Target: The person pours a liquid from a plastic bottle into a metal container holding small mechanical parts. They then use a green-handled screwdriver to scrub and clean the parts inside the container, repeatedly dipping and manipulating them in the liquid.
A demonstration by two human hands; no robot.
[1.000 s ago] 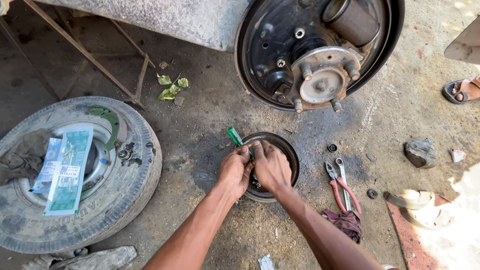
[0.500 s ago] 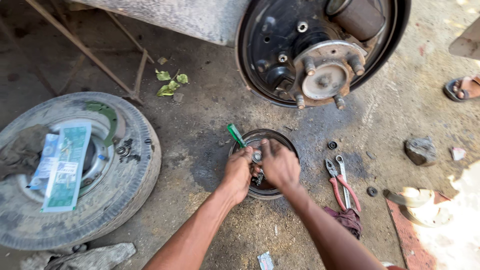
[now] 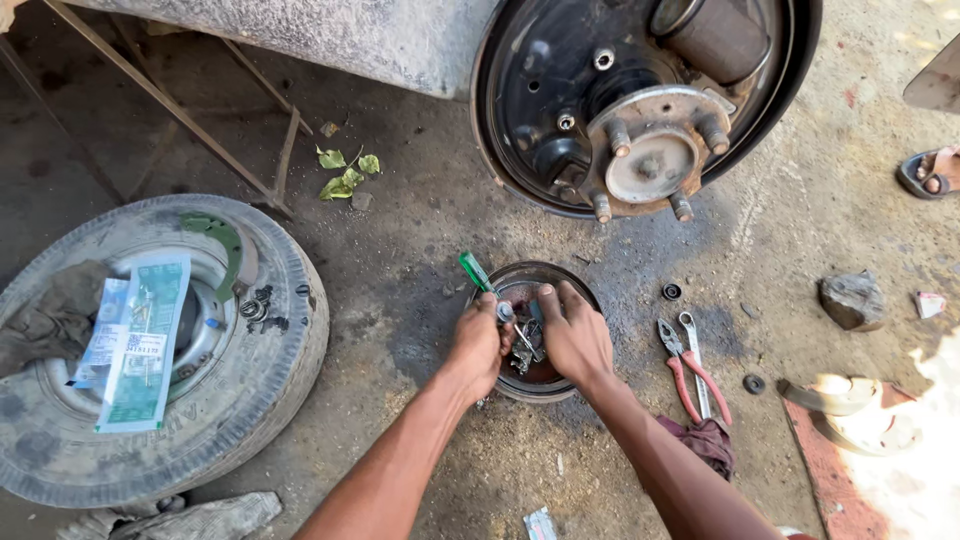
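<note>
A round dark brake drum (image 3: 570, 281) lies open side up on the dirt floor, with several small metal parts (image 3: 527, 348) inside it. My left hand (image 3: 481, 343) rests on the drum's left rim, fingers curled on a small metal piece, next to a green-handled screwdriver (image 3: 475, 272). My right hand (image 3: 575, 336) reaches into the drum from the right, fingers bent over the parts. Whether it grips one is hidden.
A bare wheel hub with studs and backing plate (image 3: 650, 150) stands behind the drum. A tyre (image 3: 150, 350) with flat packets lies at left. Red-handled pliers (image 3: 683, 370), a wrench (image 3: 694, 350), a rag (image 3: 702, 440), a stone (image 3: 852, 299) and a sandalled foot (image 3: 930, 172) sit at right.
Both hands have shifted slightly within the drum, the left one drawing back to the left rim. The view has moved a little closer.
</note>
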